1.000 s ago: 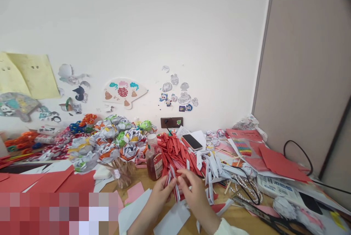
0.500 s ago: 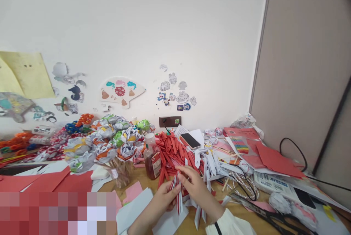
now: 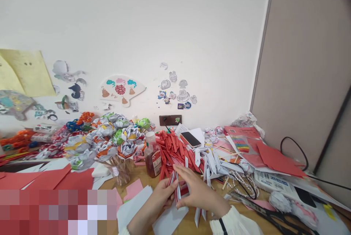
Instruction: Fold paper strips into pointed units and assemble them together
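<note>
My left hand [image 3: 160, 195] and my right hand [image 3: 196, 190] meet low in the middle, both pinched on a small bundle of folded red-and-white paper strips [image 3: 175, 188] held upright between them. Just behind the hands lies a big heap of folded red paper strips [image 3: 175, 151]. White folded strips [image 3: 212, 163] spread out to the right of that heap. Under my wrists lie loose white sheets [image 3: 170, 220] on the wooden table [image 3: 142, 174].
A brown-liquid bottle [image 3: 152, 156] stands left of the red heap, beside a bunch of paper flowers [image 3: 109, 141]. A phone [image 3: 191, 139] lies behind. Red sheets [image 3: 52, 178] are at left; scissors [image 3: 276, 220], cord [image 3: 246, 182] and red folders [image 3: 271, 156] at right.
Both hands stay on the strip bundle. My right hand has slid forward over it and the bundle sits a little lower and nearer me. The view has shifted slightly.
</note>
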The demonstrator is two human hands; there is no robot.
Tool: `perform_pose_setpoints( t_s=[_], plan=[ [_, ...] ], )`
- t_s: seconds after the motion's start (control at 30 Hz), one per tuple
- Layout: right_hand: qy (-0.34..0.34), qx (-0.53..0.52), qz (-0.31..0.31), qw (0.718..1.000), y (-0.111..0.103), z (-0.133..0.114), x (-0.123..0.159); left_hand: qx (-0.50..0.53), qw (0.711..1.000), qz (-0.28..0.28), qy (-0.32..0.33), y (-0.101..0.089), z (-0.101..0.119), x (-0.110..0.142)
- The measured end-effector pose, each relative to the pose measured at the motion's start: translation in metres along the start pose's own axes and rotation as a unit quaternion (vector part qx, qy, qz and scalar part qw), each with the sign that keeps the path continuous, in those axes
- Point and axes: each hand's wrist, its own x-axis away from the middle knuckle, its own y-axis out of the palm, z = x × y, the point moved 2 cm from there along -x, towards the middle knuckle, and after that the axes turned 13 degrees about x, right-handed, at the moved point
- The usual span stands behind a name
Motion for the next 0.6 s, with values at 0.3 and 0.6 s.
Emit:
perform_pose_setpoints(
  t_s=[0.3, 0.6],
  plan=[
    [0.046, -0.104, 0.048, 0.992, -0.004, 0.006, -0.001, -0.114, 0.991, 0.0, 0.064, 0.005, 0.005, 0.002],
    [0.189, -0.212, 0.049, 0.958, 0.017, 0.015, -0.009, -0.283, 0.937, 0.008, 0.203, 0.006, 0.008, 0.003]
  ],
)
